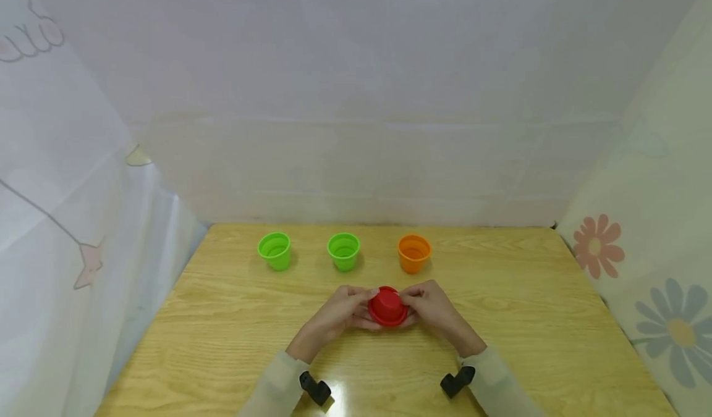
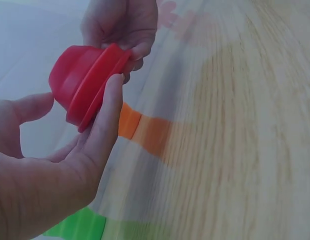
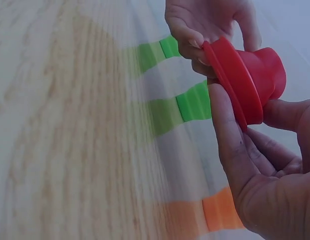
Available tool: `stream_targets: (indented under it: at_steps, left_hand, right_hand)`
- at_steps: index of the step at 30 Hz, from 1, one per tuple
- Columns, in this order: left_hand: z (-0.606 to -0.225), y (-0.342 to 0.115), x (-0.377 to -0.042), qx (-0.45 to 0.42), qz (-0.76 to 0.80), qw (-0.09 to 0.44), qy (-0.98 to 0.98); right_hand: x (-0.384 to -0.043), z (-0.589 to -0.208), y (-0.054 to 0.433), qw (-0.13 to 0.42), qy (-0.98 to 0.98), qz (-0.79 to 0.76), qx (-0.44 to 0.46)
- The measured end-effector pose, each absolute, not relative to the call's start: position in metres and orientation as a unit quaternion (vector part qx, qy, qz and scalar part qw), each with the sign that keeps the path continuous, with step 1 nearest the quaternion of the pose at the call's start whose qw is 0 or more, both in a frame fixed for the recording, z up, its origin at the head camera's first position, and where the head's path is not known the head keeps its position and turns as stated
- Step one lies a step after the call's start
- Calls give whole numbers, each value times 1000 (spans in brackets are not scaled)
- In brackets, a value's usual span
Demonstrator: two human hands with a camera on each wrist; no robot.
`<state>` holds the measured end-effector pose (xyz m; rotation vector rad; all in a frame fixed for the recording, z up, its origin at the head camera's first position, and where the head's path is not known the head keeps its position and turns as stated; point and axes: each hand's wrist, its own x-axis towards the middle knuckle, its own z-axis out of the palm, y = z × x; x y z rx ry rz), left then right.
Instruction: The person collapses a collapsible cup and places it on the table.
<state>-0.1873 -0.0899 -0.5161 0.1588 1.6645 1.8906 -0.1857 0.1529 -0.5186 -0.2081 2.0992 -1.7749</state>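
Observation:
A red collapsible cup (image 1: 387, 306), partly folded into stepped rings, is held up between both hands in front of the person. My left hand (image 1: 336, 314) pinches its left side, thumb on the stepped body and fingers under the wide rim. On the opposite side my right hand (image 1: 439, 315) grips it the same way, its thumb (image 3: 285, 114) pressed against the narrower end. In the left wrist view the cup (image 2: 77, 82) is tipped sideways, its wide rim toward the table.
Along the back of the wooden table (image 1: 528, 318) stand a green cup (image 1: 276, 255), a second green cup (image 1: 343, 255) and an orange cup (image 1: 414, 257), all upright with stepped walls. Pale sheets (image 1: 356, 157) hang behind the table and at both sides.

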Motion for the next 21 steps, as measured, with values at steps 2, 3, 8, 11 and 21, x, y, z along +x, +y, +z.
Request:
stream_targets:
  at_steps: [2,3,8,11,21]
  left_hand:
    - [-515,-92,-187,58,720,314,616]
    - [-514,-92,-187,59,723,316,612]
    - [-514,-91,-185,52,726,317,608]
    - [-515,-89,-185,48,727,311,610]
    - [-518,-79,-184,35,718,258,646]
  right_hand:
    - [-186,-517,154,183,758,-622,-73]
    - [-187,-517,154,181,760,-620,-73]
    - [-188,-520,155,193,748,-630,-79]
    - [-188,-522,155,194,741,-637,-84]
    - [-188,-523,155,212,715,-663,-69]
